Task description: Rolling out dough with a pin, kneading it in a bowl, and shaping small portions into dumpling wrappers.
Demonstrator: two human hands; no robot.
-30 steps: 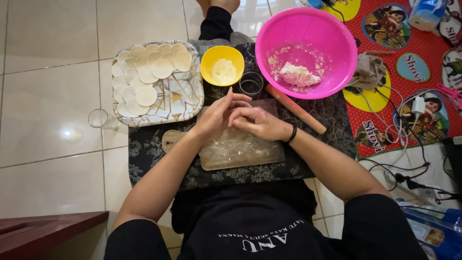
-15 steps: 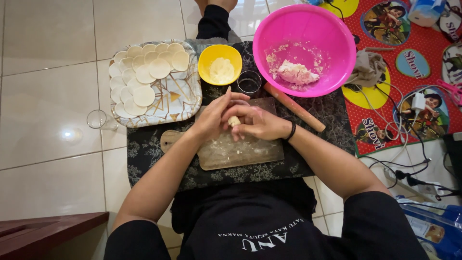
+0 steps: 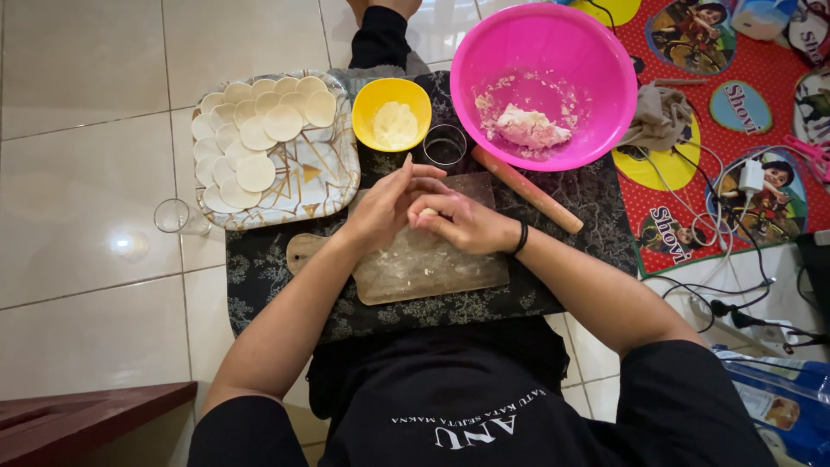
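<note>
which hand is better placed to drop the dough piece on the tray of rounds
Left, likely: the left hand sits on the tray's side, while the right hand would have to cross over. Both cup the dough piece.

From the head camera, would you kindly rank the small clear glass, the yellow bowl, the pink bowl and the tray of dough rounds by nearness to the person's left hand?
From the left hand:
1. Small clear glass, just beyond it.
2. Yellow bowl, farther ahead.
3. Tray of dough rounds, to its left.
4. Pink bowl, ahead and right.
</note>
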